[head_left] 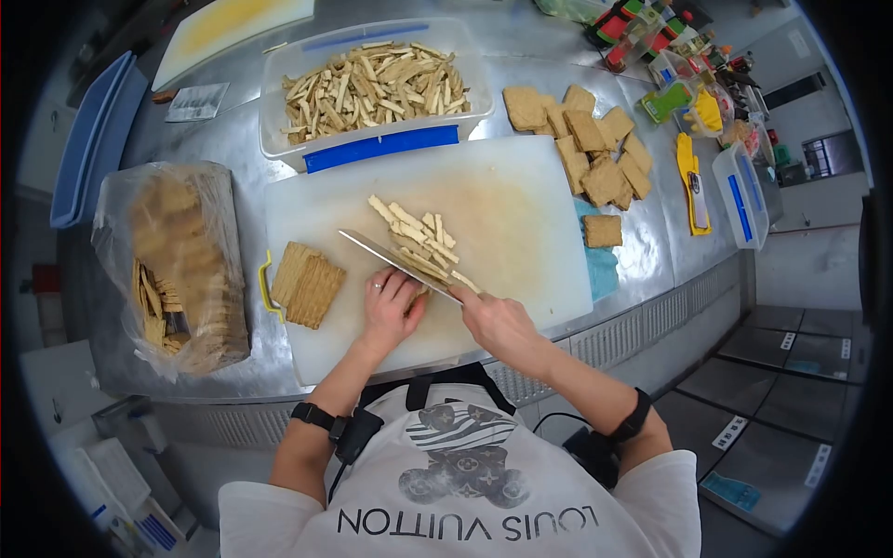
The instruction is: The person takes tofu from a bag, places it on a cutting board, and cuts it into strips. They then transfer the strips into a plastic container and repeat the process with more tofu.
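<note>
My right hand (502, 327) is closed round the handle of a kitchen knife, its long blade (374, 245) slanting up and to the left over the white cutting board (521, 232). My left hand (391, 305), fingers curled and a ring on one, presses on a piece of tofu close to the blade's near side; the hand mostly hides that piece. Just beyond the blade lies a loose bunch of pale tofu strips (409, 223). A stack of brown tofu slabs (307, 285) sits on the board to the left, near its yellow handle (268, 284).
A clear plastic box (377, 139) full of cut strips stands behind the board. Brown slabs (605, 177) are piled to the right, beside a teal cloth (600, 265). A plastic bag of slabs (181, 260) lies left. Yellow gloves (690, 181) lie far right.
</note>
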The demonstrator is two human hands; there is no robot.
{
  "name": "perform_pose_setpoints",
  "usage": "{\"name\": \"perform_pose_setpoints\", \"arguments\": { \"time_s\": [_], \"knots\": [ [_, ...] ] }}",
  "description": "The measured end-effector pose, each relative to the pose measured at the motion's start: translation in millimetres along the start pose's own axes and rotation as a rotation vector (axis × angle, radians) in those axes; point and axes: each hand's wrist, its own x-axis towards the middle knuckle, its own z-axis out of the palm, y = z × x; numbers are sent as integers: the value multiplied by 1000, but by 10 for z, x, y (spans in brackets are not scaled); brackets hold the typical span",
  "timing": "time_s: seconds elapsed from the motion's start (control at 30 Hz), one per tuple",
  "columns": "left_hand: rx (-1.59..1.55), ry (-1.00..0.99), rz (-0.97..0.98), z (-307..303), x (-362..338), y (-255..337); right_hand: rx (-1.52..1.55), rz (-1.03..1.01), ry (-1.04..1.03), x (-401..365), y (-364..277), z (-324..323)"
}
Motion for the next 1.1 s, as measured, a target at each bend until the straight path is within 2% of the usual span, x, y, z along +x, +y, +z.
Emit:
{"name": "perform_pose_setpoints", "arguments": {
  "time_s": [0.13,0.23,0.43,0.57,0.77,0.87,0.97,1.1],
  "knots": [
    [-12,-25,4,-52,6,40,28,-49,79,85,108,57],
    [-13,-26,2,-69,19,40,69,-13,99,71,126,-26],
    [-24,-28,-11,-35,-25,7,-33,2,-72,-213,-93,-385],
    [-43,-23,-27,-37,-38,-14,19,13,-76,-111,-67,-193],
    [-17,-62,-40,-101,-36,21,21,-44,103,19,73,194],
    [-15,-10,-119,-141,-18,78,43,-48,122,52,131,166],
    [-161,-55,-192,-58,-109,57,56,-49,105,71,127,119],
    [3,-72,-105,-109,-66,151,96,-51,103,77,136,108]
  ]
}}
